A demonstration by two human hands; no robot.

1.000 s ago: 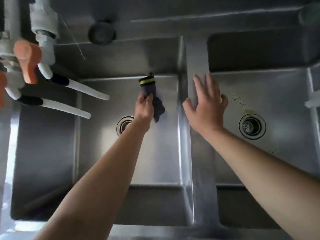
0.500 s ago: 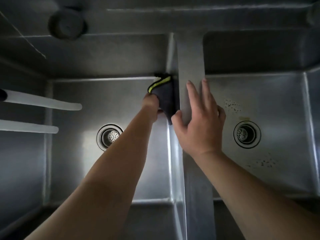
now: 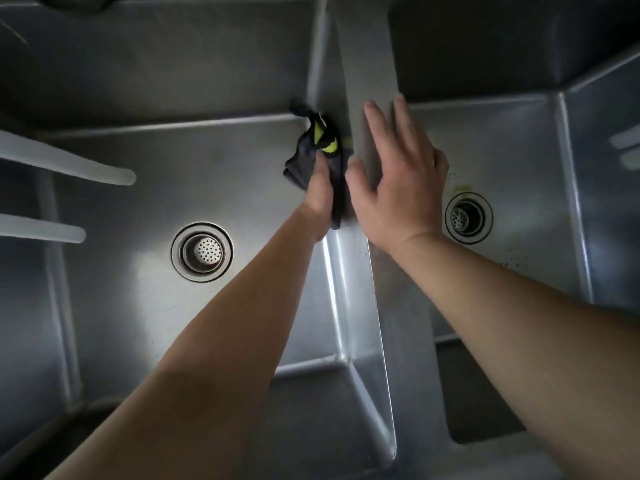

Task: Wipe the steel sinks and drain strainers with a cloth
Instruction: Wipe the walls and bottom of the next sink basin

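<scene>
Cloth [image 3: 313, 157] pressed to the left sink's [image 3: 145, 188] inner wall beside the divider [image 3: 369, 81].
Left hand [image 3: 320, 195] grips the dark, yellow-trimmed cloth against that wall, near the far corner. Right hand [image 3: 398, 178] lies flat with fingers straight on the divider. Each basin has a drain strainer: left [image 3: 202, 251], right [image 3: 468, 217], with specks around the latter.

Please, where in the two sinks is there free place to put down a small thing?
Free: the left sink floor around its drain strainer. The right sink floor is bare but speckled near its drain strainer. Crowded: the divider, where the right hand rests and the left hand presses the cloth.
</scene>
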